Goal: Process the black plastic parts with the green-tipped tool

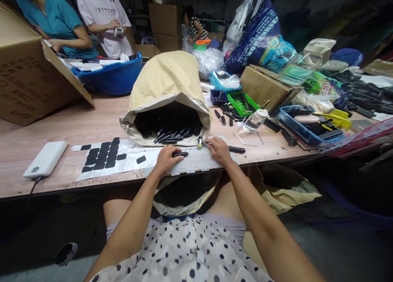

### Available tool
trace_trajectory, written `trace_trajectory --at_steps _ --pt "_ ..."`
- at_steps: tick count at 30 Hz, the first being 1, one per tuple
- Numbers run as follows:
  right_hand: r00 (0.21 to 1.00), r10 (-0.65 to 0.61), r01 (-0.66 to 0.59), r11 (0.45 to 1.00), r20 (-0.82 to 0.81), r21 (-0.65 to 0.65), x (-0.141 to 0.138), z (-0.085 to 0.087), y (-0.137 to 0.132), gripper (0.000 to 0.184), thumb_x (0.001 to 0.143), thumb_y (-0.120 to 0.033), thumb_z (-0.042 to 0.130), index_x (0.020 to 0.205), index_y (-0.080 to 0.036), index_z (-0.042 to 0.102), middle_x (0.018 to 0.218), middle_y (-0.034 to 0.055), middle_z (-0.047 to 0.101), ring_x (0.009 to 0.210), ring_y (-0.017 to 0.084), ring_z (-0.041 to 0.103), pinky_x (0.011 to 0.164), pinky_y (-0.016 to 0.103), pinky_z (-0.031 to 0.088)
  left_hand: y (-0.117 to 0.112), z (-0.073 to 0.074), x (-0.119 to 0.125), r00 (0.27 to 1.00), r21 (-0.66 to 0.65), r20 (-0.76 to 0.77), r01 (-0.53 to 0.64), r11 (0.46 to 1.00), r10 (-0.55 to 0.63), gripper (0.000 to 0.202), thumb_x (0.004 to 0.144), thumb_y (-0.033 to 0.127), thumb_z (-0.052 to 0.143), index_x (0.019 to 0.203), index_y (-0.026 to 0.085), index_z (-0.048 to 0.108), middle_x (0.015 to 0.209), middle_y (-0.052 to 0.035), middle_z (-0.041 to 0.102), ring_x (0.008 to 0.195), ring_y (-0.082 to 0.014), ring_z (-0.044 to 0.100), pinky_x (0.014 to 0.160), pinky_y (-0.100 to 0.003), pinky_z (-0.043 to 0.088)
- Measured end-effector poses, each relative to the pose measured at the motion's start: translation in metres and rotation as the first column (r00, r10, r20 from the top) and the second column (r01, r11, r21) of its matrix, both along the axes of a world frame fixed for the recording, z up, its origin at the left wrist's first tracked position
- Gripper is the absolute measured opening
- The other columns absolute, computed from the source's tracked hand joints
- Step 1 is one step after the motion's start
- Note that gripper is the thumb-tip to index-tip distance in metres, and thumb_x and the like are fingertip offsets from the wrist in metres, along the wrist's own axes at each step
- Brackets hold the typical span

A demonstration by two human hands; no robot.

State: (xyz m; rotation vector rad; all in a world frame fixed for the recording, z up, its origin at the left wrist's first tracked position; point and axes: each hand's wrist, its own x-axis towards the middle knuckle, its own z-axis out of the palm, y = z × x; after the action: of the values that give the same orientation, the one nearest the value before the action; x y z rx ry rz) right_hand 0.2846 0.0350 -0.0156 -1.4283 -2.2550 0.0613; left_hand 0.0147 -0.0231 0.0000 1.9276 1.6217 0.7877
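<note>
My left hand [166,158] rests at the grey board [196,161] on the table's front edge, its fingers closed on a slim black pen-like piece [181,154] that lies level. In my right hand [219,151] is a small hammer; its brass-coloured head [200,142] points left, and its black handle [237,150] sticks out to the right. The hammer head is apart from the black piece. Just behind both hands, a large paper sack [168,75] lies on its side, mouth towards me, with many similar black pieces [176,134] inside.
Black stickers on a white sheet [132,157] and a white power bank [46,159] lie left. To the right are a green tray [242,104], a clear bottle [255,120] and a blue basket [310,126]. Open sacks hang below the edge. Co-workers [102,24] are behind.
</note>
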Motion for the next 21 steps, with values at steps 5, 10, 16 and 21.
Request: trace_trajectory --at_steps 5,10,16,21 --pt "0.987 -0.004 0.012 0.999 -0.16 0.051 -0.013 0.016 -0.024 0.032 0.102 -0.031 0.042 0.117 -0.028 0.07 0.104 0.0072 0.069 0.099 0.023 0.062 0.086 0.035 0.05 0.0 0.0 0.004 1.0 -0.016 0.006 -0.026 1.0 0.026 0.013 0.078 0.026 0.075 0.091 0.025 0.074 0.095 -0.0015 0.07 0.098 -0.0233 0.061 0.088 -0.037 0.049" --pt "0.937 0.067 -0.052 0.997 -0.343 0.052 -0.05 0.024 -0.054 0.036 0.103 -0.033 0.039 0.122 -0.027 0.069 0.105 0.0076 0.071 0.1 0.022 0.066 0.092 0.035 0.054 0.001 -0.002 0.005 0.999 -0.017 0.009 -0.033 0.999 0.034 0.012 0.078 0.028 0.076 0.09 0.026 0.075 0.092 -0.0008 0.07 0.095 -0.0227 0.061 0.087 -0.036 0.05" --pt "0.934 0.119 -0.113 0.993 -0.338 0.037 -0.073 0.019 -0.074 0.037 0.103 -0.029 0.039 0.128 -0.029 0.067 0.106 0.0076 0.072 0.101 0.022 0.067 0.093 0.035 0.055 0.002 -0.003 0.006 0.999 -0.019 0.014 -0.045 0.999 0.045 0.01 0.076 0.026 0.078 0.085 0.026 0.076 0.089 -0.0005 0.069 0.096 -0.0229 0.061 0.088 -0.037 0.05" --pt "0.969 0.094 -0.102 0.994 -0.227 -0.026 -0.073 0.015 -0.078 0.034 0.102 -0.028 0.042 0.121 -0.029 0.07 0.101 0.0064 0.071 0.094 0.021 0.068 0.082 0.03 0.056 0.001 -0.001 0.008 0.998 -0.011 0.007 -0.063 0.998 0.063 0.005 0.076 0.025 0.077 0.079 0.026 0.075 0.084 -0.0002 0.067 0.093 -0.0224 0.06 0.087 -0.036 0.049"
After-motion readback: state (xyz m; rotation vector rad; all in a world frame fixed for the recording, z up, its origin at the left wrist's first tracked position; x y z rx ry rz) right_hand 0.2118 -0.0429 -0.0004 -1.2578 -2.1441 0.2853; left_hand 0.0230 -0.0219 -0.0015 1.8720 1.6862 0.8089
